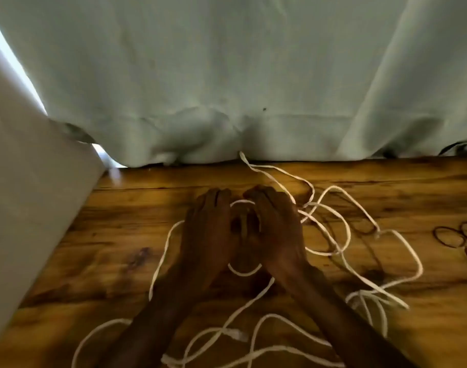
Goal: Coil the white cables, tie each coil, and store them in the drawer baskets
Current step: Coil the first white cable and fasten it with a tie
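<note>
White cable point(330, 229), sprawled loose over the wooden tabletop point(136, 208), passes between your left hand point(208, 232) and right hand point(276, 229), whose curled fingers hold a small loop together, apparently to start a coil, with dark bands point(455, 236) lying nearby for tying.

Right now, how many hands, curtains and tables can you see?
Hands: 2, the left hand and the right hand, both on a white cable
Curtains: 1, the curtain
Tables: 1, the table
Total: 4
</note>
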Motion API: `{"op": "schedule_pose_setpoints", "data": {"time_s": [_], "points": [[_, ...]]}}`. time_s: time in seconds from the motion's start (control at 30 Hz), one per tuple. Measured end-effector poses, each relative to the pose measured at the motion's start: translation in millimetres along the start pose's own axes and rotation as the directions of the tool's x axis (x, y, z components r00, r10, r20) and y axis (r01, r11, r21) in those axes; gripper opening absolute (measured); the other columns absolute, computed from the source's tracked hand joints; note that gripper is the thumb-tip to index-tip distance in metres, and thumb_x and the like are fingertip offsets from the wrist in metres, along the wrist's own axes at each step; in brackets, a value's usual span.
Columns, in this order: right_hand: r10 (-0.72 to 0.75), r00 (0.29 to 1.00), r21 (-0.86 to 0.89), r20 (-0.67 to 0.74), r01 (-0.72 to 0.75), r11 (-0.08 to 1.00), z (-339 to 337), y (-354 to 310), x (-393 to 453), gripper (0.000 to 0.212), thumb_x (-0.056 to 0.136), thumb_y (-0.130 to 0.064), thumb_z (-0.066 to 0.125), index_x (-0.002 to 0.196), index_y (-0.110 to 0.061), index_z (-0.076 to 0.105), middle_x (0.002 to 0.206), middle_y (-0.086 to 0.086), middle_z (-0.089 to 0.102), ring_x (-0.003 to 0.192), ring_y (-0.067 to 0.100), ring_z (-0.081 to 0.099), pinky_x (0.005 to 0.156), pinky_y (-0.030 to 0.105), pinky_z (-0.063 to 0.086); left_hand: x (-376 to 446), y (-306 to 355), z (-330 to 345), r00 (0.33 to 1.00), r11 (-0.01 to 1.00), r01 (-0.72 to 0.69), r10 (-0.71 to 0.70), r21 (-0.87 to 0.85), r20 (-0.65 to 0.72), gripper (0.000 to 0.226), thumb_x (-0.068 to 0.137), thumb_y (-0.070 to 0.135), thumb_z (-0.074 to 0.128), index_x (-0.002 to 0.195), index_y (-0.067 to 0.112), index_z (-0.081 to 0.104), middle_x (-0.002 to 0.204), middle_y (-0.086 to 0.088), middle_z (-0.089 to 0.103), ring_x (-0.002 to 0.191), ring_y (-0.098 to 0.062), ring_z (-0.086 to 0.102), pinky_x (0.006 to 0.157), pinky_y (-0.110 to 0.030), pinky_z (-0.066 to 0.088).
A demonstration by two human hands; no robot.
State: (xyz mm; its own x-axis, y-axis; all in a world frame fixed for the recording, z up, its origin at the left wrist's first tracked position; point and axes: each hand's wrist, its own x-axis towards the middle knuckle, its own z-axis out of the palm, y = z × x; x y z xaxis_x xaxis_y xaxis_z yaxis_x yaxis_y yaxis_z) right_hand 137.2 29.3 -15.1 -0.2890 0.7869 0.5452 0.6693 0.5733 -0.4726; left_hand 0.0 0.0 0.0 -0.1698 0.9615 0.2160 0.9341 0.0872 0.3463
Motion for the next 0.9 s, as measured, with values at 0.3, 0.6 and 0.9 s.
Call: {"op": "schedule_pose_setpoints", "data": {"time_s": [0.3,0.6,0.9], "points": [[-0.156,0.988,-0.194,0.009,0.155,0.969,38.9,33.4,-4.1,0.033,0.087,-0.027,0.058,0.116,-0.017,0.072,0.119,0.001,0.071,0.106,0.028,0.065,0.087,0.049,0.050,-6.0,-29.7,30.9,0.999,0.954,-0.035,0.040,0.299,-0.010,0.043,0.098,0.046,0.038,0.134,0.024,0.044,0.133,-0.004,0.053,0.120,-0.029,0.055,0.092,-0.044,0.046],[-0.167,0.986,-0.220,-0.022,0.158,0.963,33.7,26.6,-2.8,0.029,0.089,-0.016,0.071,0.116,-0.023,0.072,0.114,0.000,0.070,0.105,0.028,0.062,0.088,0.046,0.049,-13.8,-65.2,-15.4,0.967,0.930,0.248,-0.254,0.272,-0.014,0.064,0.088,0.075,0.050,0.120,0.020,0.057,0.123,-0.007,0.056,0.113,-0.030,0.055,0.092,-0.045,0.050],[-0.302,0.938,-0.135,-0.172,0.281,0.950,21.6,11.5,-7.1,0.036,0.088,-0.014,0.072,0.124,-0.020,0.068,0.121,0.004,0.069,0.109,0.034,0.064,0.086,0.048,0.052,-45.0,-84.1,-12.7,0.955,0.948,0.154,-0.215,-0.280,-0.203,0.009,0.087,0.028,0.069,0.090,0.030,0.061,0.087,0.006,0.069,0.079,-0.018,0.066,0.073,-0.040,0.056]]}}
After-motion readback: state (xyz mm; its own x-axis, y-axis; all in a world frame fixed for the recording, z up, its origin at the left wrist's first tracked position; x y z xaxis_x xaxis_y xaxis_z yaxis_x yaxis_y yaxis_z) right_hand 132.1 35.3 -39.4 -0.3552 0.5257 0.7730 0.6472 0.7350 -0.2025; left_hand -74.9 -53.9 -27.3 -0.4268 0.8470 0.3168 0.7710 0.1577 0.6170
